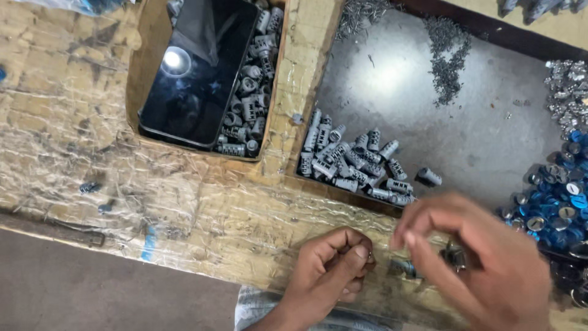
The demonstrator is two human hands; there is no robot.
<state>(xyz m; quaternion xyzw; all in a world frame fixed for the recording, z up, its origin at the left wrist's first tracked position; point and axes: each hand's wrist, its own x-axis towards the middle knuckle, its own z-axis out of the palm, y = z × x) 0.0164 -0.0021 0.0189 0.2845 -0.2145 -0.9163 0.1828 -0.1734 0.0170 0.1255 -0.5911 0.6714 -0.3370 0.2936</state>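
My left hand is curled tight, thumb pinching a small dark metal piece at my fingertips, and just beside it a small grey ribbed plastic part lies on the bench edge under the spread, blurred fingers of my right hand; whether that hand grips anything I can't tell. Right above, more of those grey ribbed parts are heaped in the near corner of the grey metal tray, handy to reach. A black glossy phone lies in the tape-wrapped cardboard box, blue and silver caps far right.
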